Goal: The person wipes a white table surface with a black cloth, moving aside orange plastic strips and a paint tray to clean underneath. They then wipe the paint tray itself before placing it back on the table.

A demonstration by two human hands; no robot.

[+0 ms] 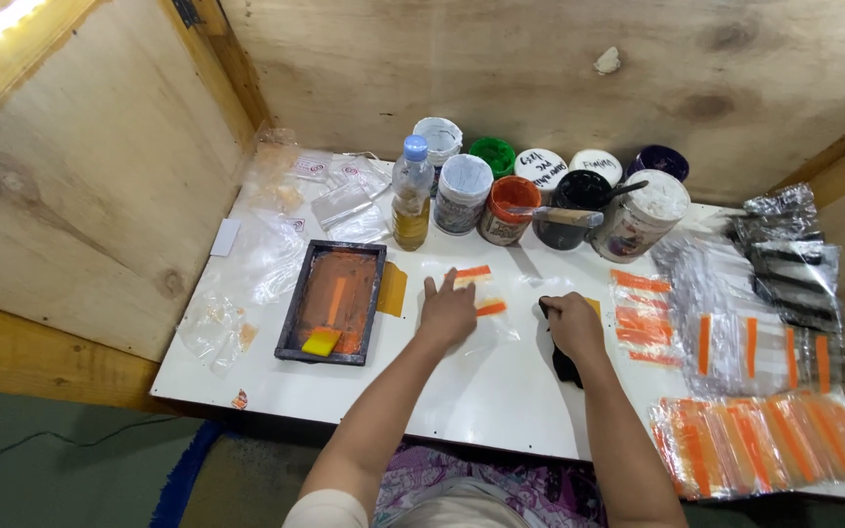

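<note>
My left hand (447, 311) lies flat, fingers spread, on a clear plastic pouch with orange stripes (481, 293) in the middle of the white table (501, 391). A little to the right, my right hand (571, 323) is closed around a black cloth (564, 364) that presses on the table surface. A dark screen-printing frame (333, 301) smeared with orange ink lies left of my left hand, with a yellow squeegee (322, 341) resting in its near corner.
Several ink jars (507, 208), a plastic bottle of yellowish liquid (412, 194) and a black pot with a stirring stick (569, 210) stand at the back. Printed orange-striped pouches (770, 440) lie at the right, clear bags (266, 254) at the left. Plywood walls enclose the table.
</note>
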